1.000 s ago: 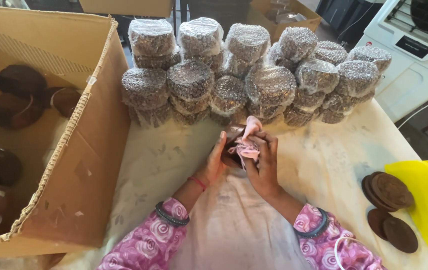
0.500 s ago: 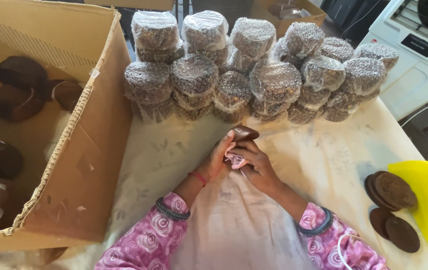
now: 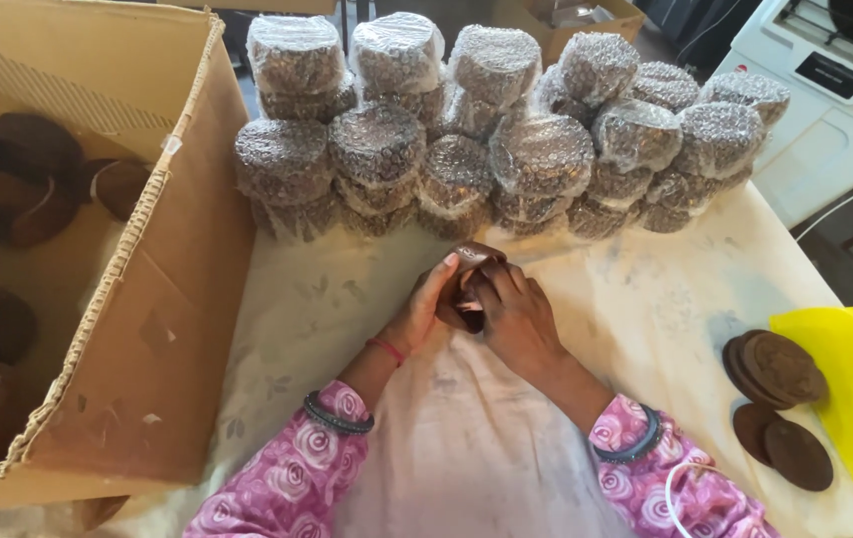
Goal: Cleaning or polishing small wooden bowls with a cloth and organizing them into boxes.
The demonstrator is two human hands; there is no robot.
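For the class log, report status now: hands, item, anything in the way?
Left hand and right hand both clasp the small dark brown glossy bowl. Bowl held above the cream tablecloth. Stacked bubble-wrapped round bundles close behind; nothing blocking.

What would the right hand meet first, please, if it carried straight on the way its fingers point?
The right hand points up-left into the dark brown bowl it already grips with the left hand; beyond that, probably the bubble-wrapped stacks.
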